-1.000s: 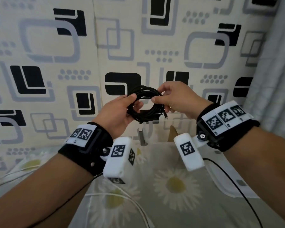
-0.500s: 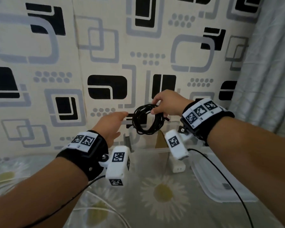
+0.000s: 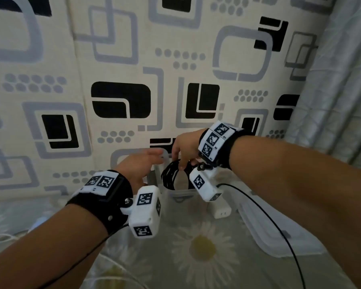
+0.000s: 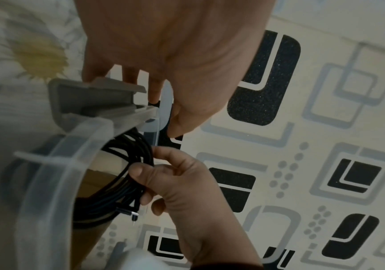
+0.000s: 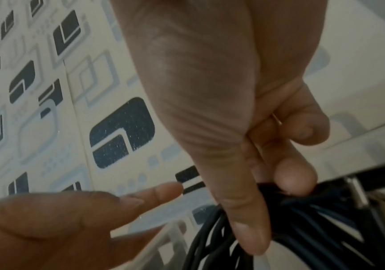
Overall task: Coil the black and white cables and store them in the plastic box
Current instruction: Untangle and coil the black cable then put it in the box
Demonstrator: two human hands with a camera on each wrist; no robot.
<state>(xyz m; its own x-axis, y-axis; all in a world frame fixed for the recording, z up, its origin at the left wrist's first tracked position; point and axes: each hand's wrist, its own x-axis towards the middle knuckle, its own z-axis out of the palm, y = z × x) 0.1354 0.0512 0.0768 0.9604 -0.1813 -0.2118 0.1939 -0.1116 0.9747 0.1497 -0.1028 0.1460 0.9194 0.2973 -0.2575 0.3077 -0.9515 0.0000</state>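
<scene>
Head view shows the right hand [image 3: 184, 148] pinching the top of the coiled black cable [image 3: 171, 177], so the coil hangs upright over the open mouth of the plastic box [image 3: 180, 197], its lower loops dipping below the near rim. The left hand [image 3: 139, 166] reaches forward just beside the coil, fingers straight and holding nothing. A white charger block [image 3: 222, 211] stands just right of the box, and the box lid [image 3: 279, 232] lies flat further right on the daisy-print cloth [image 3: 200, 249]. Thin white cable [image 3: 113, 278] trails across the cloth at the lower left, well apart from the box.

Left wrist view adds what the head view hides: the cable's metal-tipped plug [image 4: 132, 214] dangles from the coil, the loops sit close against the box's curved corner, and the straight fingertips [image 4: 89, 74] meet the grey latch handle [image 4: 94, 102] on the box edge. Right wrist view shows thumb and curled fingers [image 5: 295, 177] clamped round the bundled strands.

Room is tight behind the box, where the patterned wall [image 3: 117, 59] stands close; the cloth in front lies open
</scene>
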